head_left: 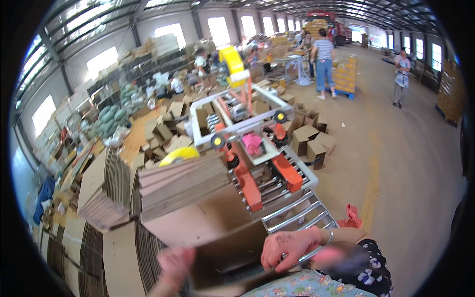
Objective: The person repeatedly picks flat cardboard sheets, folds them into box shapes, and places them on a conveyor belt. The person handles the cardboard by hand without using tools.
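An opened-up cardboard box stands in front of me at the lower edge, its inside dark and its top open. My left hand is at the box's left side, smeared by motion, so its fingers do not read clearly. On the right, my right hand has its fingers curled down over the box's right edge, gripping it. A bracelet circles that wrist. Directly beyond the box, a stack of flat folded cartons leans toward me.
A roller conveyor leads away to a carton-sealing machine with orange side belts and a yellow tape roll. More flat cartons stand at left. Loose boxes lie beside the machine. Several people are farther off, one in a striped shirt.
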Available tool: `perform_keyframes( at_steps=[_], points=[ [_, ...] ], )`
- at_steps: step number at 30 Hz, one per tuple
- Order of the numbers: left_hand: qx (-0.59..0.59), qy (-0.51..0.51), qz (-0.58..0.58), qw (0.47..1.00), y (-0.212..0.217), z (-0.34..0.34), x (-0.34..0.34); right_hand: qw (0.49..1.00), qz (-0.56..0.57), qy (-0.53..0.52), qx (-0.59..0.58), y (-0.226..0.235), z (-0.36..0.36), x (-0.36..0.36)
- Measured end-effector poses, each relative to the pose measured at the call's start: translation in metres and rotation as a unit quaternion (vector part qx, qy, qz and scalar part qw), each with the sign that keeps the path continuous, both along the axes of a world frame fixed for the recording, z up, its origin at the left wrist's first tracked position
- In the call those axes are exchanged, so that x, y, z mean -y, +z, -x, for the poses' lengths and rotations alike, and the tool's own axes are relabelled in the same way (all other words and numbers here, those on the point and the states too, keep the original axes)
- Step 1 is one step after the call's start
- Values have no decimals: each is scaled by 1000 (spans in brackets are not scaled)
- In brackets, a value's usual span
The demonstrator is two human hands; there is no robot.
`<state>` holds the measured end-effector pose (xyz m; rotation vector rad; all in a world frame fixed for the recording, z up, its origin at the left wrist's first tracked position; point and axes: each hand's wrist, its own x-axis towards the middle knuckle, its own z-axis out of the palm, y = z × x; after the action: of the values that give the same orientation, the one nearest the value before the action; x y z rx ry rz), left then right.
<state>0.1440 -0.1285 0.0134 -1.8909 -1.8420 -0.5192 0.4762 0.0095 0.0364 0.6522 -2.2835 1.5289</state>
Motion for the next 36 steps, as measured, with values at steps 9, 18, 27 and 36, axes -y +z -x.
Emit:
perform_keyframes(
  at_steps=[9,18,27,36],
  points=[
    [149,-177,312,922,29,-73,48,972,-172,-133,91,-72,57,50],
    [14,-81,-82,993,-19,-74,-1,806,-314,-501,27,-59,-51,24],
    [473,-278,327,770,-27,-190,-205,620,-88,-775,-81,-127,-157,74],
    [136,-401,10,906,-44,-253,-281,411,-199,-879,-135,-193,-31,-129]
  ],
)
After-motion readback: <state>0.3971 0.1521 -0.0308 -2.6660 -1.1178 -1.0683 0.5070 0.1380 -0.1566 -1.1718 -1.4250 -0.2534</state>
